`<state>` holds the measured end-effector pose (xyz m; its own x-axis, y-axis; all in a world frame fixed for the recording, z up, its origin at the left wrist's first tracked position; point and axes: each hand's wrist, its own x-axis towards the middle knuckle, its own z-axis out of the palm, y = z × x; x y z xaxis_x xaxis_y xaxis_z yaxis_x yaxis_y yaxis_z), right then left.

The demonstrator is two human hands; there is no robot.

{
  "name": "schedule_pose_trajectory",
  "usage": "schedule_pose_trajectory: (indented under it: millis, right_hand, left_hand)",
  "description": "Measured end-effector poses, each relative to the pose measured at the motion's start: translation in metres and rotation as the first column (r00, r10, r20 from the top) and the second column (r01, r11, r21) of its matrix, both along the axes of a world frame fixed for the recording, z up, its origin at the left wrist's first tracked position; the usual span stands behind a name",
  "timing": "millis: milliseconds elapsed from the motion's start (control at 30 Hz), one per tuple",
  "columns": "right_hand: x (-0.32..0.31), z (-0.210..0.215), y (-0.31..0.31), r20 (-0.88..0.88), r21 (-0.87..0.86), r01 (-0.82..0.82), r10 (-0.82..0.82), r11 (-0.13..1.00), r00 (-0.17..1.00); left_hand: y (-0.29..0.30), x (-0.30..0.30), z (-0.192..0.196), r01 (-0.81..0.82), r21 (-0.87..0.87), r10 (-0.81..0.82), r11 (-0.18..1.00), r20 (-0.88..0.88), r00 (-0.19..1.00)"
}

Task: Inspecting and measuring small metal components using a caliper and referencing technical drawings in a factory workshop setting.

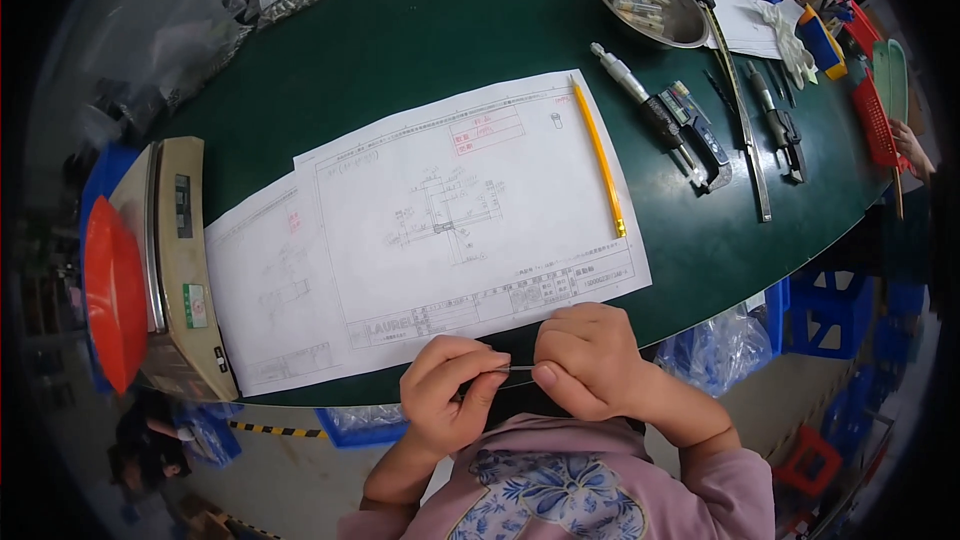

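Nearest, both hands pinch one thin metal pin point(518, 368) at the worktop's point(420, 30) near edge: left hand point(450, 395) and right hand point(585, 360) each closed on an end. It looks easily dropped off the edge, just past the drawing sheet point(440, 210).

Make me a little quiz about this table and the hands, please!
1. True or false: the yellow pencil lies on the white drawing sheet.
2. What do the left hand and the right hand hold between them? A) a thin metal pin B) a red bowl C) a blue crate
3. Which round thing near the far edge of the green table has small parts in it?

Key: 1 true. 2 A. 3 the metal bowl.
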<state>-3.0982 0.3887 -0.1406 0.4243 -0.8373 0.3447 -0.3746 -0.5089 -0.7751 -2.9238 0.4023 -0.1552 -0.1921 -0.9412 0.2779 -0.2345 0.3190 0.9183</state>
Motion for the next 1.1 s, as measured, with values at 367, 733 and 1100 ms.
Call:
schedule_pose_trajectory:
  millis: [367, 733, 1100]
  right_hand:
    - [-0.057, -0.002, -0.021, -0.197, -0.247, 0.579, -0.625, 0.777, 0.755]
    - [-0.065, 0.003, -0.020, -0.293, -0.325, 0.617, -0.697, 0.717, 0.655]
    - [-0.208, 0.017, -0.119, -0.405, -0.338, 0.828, -0.863, 0.447, 0.301]
  left_hand:
    - [0.006, -0.005, 0.005, 0.015, 0.210, 0.084, 0.978, -0.456, 0.886]
    - [0.009, -0.022, 0.009, 0.242, 0.478, 0.256, 0.844, -0.757, 0.601]
    - [0.009, -0.028, 0.006, 0.273, 0.478, 0.256, 0.835, -0.777, 0.576]
